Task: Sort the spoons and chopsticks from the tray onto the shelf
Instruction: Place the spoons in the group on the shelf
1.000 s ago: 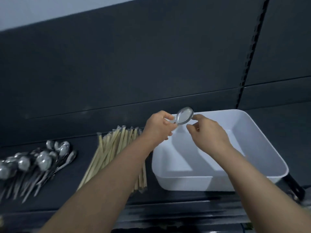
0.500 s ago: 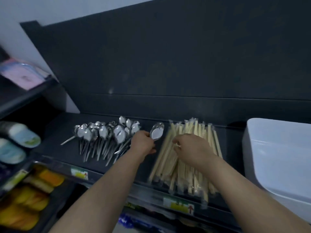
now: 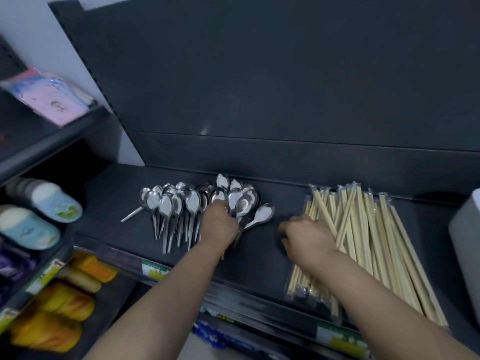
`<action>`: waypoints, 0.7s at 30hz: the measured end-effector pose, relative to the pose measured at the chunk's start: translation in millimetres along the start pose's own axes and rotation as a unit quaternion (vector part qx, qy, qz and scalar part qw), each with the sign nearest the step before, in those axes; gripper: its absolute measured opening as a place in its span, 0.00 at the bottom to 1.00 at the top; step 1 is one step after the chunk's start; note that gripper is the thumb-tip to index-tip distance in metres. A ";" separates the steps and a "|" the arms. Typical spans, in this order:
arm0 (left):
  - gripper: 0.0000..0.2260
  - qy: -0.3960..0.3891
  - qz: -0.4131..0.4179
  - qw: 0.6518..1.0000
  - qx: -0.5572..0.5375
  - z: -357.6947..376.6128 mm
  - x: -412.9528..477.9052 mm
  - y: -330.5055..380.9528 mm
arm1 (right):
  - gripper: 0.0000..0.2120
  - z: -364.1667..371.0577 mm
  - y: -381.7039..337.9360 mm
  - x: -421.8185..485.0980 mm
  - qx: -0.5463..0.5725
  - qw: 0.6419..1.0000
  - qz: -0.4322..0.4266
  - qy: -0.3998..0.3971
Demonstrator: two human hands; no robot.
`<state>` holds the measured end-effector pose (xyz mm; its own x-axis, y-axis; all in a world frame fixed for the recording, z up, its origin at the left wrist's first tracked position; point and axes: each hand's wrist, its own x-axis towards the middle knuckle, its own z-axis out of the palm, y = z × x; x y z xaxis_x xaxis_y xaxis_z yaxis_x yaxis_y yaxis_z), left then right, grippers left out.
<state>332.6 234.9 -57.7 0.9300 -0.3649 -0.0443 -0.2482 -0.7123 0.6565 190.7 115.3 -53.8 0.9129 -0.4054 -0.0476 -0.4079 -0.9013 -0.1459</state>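
Note:
A pile of metal spoons point(image 3: 181, 203) lies on the dark shelf point(image 3: 109, 203), bowls toward the back. My left hand point(image 3: 219, 226) is down at the pile's right end, fingers curled over the handles, and holds the handle of the rightmost spoon point(image 3: 262, 214), whose bowl lies on the shelf. To the right lies a stack of wrapped wooden chopsticks point(image 3: 363, 235). Hovering at that stack's left edge, my right hand point(image 3: 306, 239) has loosely curled fingers and holds nothing. Only a corner of the white tray point(image 3: 466, 227) shows at the far right.
The shelf's back panel point(image 3: 259, 87) rises right behind the spoons. A side rack on the left holds pink packets point(image 3: 49, 100) and blue-and-white items point(image 3: 52, 201). Yellow goods point(image 3: 65, 307) fill the lower shelf. Price labels point(image 3: 155, 271) line the front edge.
My left hand carried a spoon from above the tray leftward and lowered it onto the right end of the spoon pile. My right hand came along and stopped beside the chopsticks.

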 end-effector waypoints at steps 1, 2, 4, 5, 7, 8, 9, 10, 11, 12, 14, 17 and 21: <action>0.09 -0.007 0.010 1.000 0.025 0.1 0.1 -1.6 | 0.10 0.5 -1.4 0.5 -0.006 1.000 0.003 -0.009; 0.12 -0.016 0.018 0.999 0.046 1.0 0.7 -4.3 | 0.11 1.1 -2.6 0.5 -0.009 1.000 0.005 -0.018; 0.18 -0.026 0.037 0.996 0.072 0.7 -1.4 -4.5 | 0.11 1.8 -4.7 -0.5 -0.006 1.000 0.007 -0.026; 0.18 -0.022 0.059 0.994 0.084 0.3 -3.4 -1.9 | 0.11 1.1 -4.9 -1.7 -0.004 1.000 0.007 -0.018; 0.16 -0.022 0.112 0.988 0.104 0.0 -7.1 6.0 | 0.10 -2.0 -2.1 -4.3 -0.004 1.000 0.006 0.024; 0.15 -0.033 0.133 0.984 0.117 -0.4 -9.7 12.3 | 0.10 -4.4 1.3 -6.7 -0.011 0.999 0.006 0.046; 0.14 -0.049 0.149 0.978 0.135 -0.4 -12.3 19.2 | 0.11 -7.5 5.8 -10.5 -0.022 0.998 0.011 0.063; 0.13 -0.066 0.166 0.972 0.152 0.3 -15.9 26.7 | 0.12 -10.5 11.8 -15.3 -0.032 0.996 0.019 0.077; 0.12 -0.079 0.183 0.966 0.164 2.5 -19.5 34.6 | 0.13 -13.1 19.0 -21.3 -0.041 0.995 0.029 0.092; 0.10 -0.088 0.200 0.961 0.171 4.9 -24.1 43.9 | 0.13 -16.1 26.6 -28.7 -0.050 0.992 0.038 0.112; 0.09 -0.104 0.231 0.953 0.168 13.5 -33.7 64.3 | 0.13 -24.4 41.4 -46.7 -0.066 0.984 0.063 0.155; 0.09 -0.153 0.276 0.941 0.126 36.0 -52.1 101.1 | 0.14 -33.2 72.4 -74.3 -0.063 0.968 0.129 0.208; 0.09 -0.226 0.328 0.913 0.083 70.8 -87.8 153.3 | 0.11 -47.8 115.3 -119.5 -0.094 0.950 0.219 0.204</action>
<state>193.7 115.3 -6.4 0.3680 -0.9297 -0.0132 -0.7843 -0.3180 0.5327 33.8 52.6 -17.7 0.5882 -0.7388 0.3289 -0.7777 -0.6283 -0.0204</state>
